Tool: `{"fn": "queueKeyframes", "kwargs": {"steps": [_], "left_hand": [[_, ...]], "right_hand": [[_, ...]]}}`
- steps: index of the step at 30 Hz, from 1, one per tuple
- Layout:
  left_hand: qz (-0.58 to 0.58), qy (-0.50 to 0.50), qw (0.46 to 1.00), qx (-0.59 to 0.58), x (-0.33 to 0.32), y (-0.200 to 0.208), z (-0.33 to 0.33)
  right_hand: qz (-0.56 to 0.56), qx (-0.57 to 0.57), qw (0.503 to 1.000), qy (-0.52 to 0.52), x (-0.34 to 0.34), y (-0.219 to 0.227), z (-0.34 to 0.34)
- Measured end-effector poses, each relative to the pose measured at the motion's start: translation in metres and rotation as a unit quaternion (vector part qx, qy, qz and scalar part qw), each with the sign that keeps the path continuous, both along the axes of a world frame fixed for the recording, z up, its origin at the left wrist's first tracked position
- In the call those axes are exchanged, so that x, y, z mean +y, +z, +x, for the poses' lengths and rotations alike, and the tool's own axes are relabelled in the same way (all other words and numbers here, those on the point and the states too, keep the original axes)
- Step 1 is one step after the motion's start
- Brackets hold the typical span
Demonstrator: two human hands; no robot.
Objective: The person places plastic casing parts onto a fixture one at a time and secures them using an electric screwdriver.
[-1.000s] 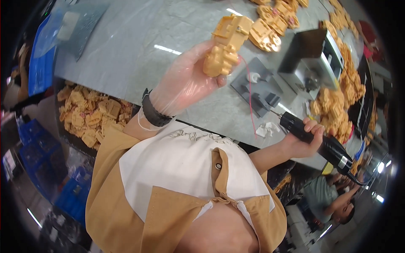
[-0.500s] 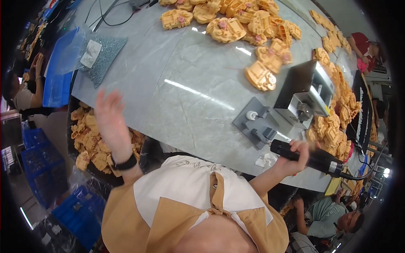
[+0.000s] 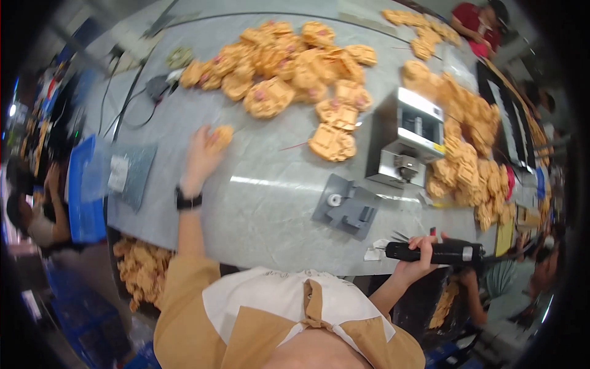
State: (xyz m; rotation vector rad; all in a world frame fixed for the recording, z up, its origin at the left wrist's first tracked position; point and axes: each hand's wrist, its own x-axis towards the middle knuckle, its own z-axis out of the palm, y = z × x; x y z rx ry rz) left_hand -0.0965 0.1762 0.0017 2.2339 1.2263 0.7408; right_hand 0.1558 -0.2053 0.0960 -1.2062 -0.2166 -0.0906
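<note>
My left hand (image 3: 203, 157), with a dark band on its wrist, reaches out over the left part of the grey table. Its fingers are closed on a small yellow-orange plastic part (image 3: 221, 136), slightly blurred. At the near right edge, my right hand (image 3: 418, 261) is wrapped round a black electric screwdriver (image 3: 452, 252), which lies nearly level, its cord trailing right. Left of the metal box, a grey fixture (image 3: 362, 216) with a white round piece (image 3: 334, 200) sits on the table. Beyond my left hand is a pile of similar orange plastic parts (image 3: 270, 95), some with pinkish pieces.
A metal box-shaped machine (image 3: 390, 150) stands behind the fixture. More orange parts (image 3: 464, 166) lie heaped to its right. A bag of small grey-blue pieces (image 3: 140, 172) and a blue bin (image 3: 86, 203) are at left. A container of orange parts (image 3: 140, 270) sits below the table edge. Other people work nearby.
My left hand, empty and spread before, has moved farther over the table and now holds an orange part. My right hand keeps the screwdriver. The whole view has shifted.
</note>
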Motion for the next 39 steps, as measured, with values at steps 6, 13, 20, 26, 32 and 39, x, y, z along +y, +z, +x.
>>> {"fn": "queueKeyframes", "kwargs": {"steps": [6, 13, 20, 26, 32, 39], "left_hand": [[0.046, -0.024, 0.998, -0.032, -0.099, 0.009, 0.007], [0.004, -0.113, 0.994, 0.002, -0.121, 0.052, 0.017], [-0.11, -0.169, 0.979, -0.032, -0.134, 0.061, 0.017], [-0.325, -0.239, 0.878, -0.258, -0.135, 0.047, 0.054], [-0.305, -0.522, 0.789, -0.107, -0.145, 0.083, 0.15], [0.074, -0.52, 0.848, 0.074, -0.177, 0.058, 0.203]], "right_hand": [[0.042, 0.076, 0.996, 0.022, 0.012, 0.001, 0.009], [0.062, 0.056, 0.996, 0.004, -0.003, 0.013, 0.004], [0.074, 0.061, 0.995, -0.005, -0.015, 0.009, -0.007], [0.082, 0.053, 0.995, 0.015, -0.007, 0.011, 0.0], [0.047, -0.007, 0.997, 0.055, -0.007, 0.017, -0.002], [0.033, 0.013, 0.998, 0.045, -0.009, 0.011, -0.002]]}}
